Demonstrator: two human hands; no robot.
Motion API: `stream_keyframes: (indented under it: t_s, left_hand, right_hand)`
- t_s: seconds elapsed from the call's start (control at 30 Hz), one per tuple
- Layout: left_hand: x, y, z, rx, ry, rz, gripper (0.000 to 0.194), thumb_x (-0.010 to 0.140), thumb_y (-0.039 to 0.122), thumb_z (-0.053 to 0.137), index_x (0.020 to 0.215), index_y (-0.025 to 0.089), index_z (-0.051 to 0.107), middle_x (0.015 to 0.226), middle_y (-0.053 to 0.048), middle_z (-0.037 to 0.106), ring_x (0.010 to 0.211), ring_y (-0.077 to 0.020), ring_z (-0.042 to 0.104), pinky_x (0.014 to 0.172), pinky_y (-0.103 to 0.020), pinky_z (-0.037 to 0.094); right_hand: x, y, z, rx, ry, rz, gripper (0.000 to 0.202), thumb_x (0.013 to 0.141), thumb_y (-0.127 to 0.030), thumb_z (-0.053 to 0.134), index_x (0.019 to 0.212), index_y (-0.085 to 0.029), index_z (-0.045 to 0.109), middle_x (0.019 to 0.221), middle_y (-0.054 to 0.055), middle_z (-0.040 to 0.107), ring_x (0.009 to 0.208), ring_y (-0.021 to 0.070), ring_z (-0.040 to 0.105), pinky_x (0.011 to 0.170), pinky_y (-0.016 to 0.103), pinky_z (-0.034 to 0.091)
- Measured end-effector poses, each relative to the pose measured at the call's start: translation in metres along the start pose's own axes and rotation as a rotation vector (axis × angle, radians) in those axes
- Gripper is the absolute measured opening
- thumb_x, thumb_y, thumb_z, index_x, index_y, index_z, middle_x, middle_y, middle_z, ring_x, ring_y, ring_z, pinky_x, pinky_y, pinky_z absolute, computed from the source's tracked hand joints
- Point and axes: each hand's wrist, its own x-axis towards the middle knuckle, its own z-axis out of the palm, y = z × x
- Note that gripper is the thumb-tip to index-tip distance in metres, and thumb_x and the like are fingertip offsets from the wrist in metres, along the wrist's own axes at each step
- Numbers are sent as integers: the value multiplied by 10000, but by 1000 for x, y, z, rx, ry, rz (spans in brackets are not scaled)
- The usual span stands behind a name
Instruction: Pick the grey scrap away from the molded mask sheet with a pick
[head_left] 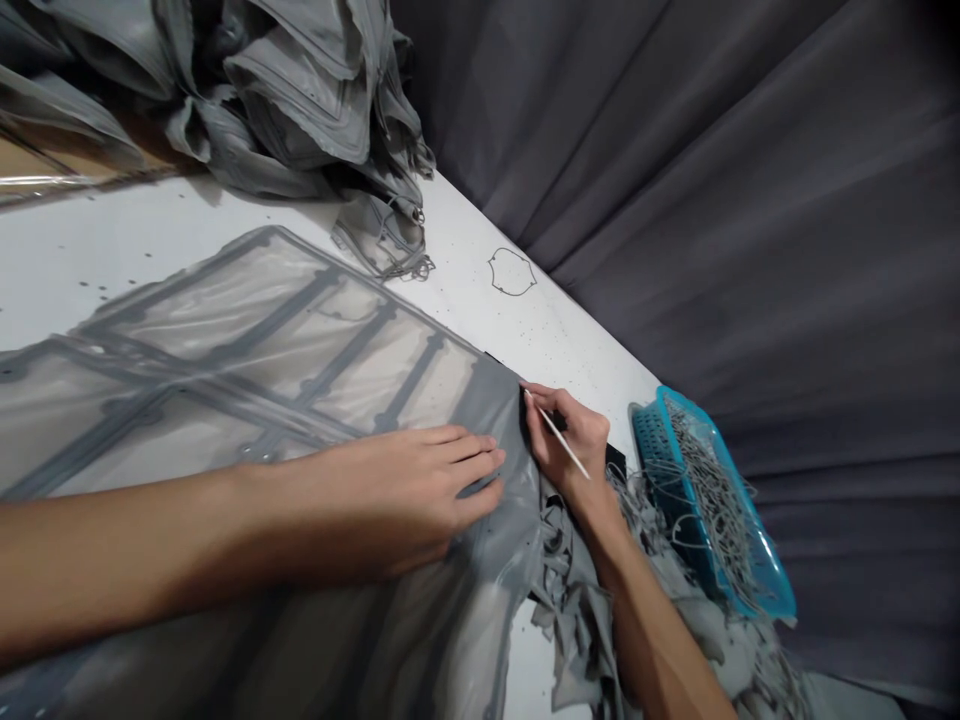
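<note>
A large grey translucent sheet [337, 340] with darker strips and outlined panels lies over the white table. My left hand [442, 485] rests on it with its fingers spread, palm down, and holds nothing. At the sheet's right corner, my right hand [566, 435] pinches a thin white stick [562, 442], its upper end at the fingertips by the sheet's edge. Crumpled grey scraps [577, 600] lie beneath my right wrist and forearm. What the stick's tip touches is too small to tell.
A blue basket [671, 500] of thin grey rings stands at the right. Grey sheets [300, 90] are heaped at the upper left beside cardboard [45, 160]. A thin grey loop [512, 272] lies on the white table [465, 235]. A dark curtain [712, 200] hangs behind.
</note>
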Motion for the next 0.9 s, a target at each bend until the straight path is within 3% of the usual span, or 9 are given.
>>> stream_keyframes:
  t_s: [0.1, 0.27, 0.53, 0.73, 0.9]
  left_hand:
    - [-1, -1, 3, -6, 35, 1, 417, 955, 273, 756, 1357, 164, 733, 1506, -191, 742, 1420, -343, 702, 1213, -456, 550]
    - [-2, -1, 3, -16, 63, -7, 411, 948, 262, 766, 1348, 173, 743, 1473, -184, 764, 1416, -335, 708, 1214, -447, 544]
    - [1, 0, -5, 79, 14, 17, 412, 972, 240, 712, 1375, 165, 757, 1470, -188, 772, 1376, -321, 736, 1201, -436, 547]
    - [2, 0, -8, 102, -5, 9, 371, 1011, 258, 689, 1350, 148, 792, 1451, -210, 780, 1356, -333, 754, 1185, -461, 569]
    - [3, -2, -12, 25, -20, -71, 467, 981, 286, 744, 1427, 147, 763, 1488, -198, 763, 1400, -340, 731, 1191, -467, 574]
  right_hand:
    - [2, 5, 4, 144, 85, 149, 185, 1045, -345, 740, 880, -263, 759, 1061, 97, 904, 967, 290, 892, 843, 381, 741]
    - [3, 3, 1, 325, 48, 296, 255, 990, -438, 837, 851, -226, 806, 1028, 114, 904, 957, 294, 890, 874, 395, 745]
    - [8, -10, -24, 330, -21, 233, 77, 978, -334, 871, 961, -260, 886, 1187, 101, 890, 1073, 306, 877, 1044, 508, 720]
    - [3, -49, -55, 348, -242, 246, 29, 973, -268, 863, 964, -274, 890, 1143, 79, 895, 1031, 294, 882, 936, 463, 755]
    - [-26, -64, -45, 378, -266, 194, 69, 997, -210, 841, 975, -268, 871, 1166, 67, 892, 1052, 268, 877, 959, 413, 735]
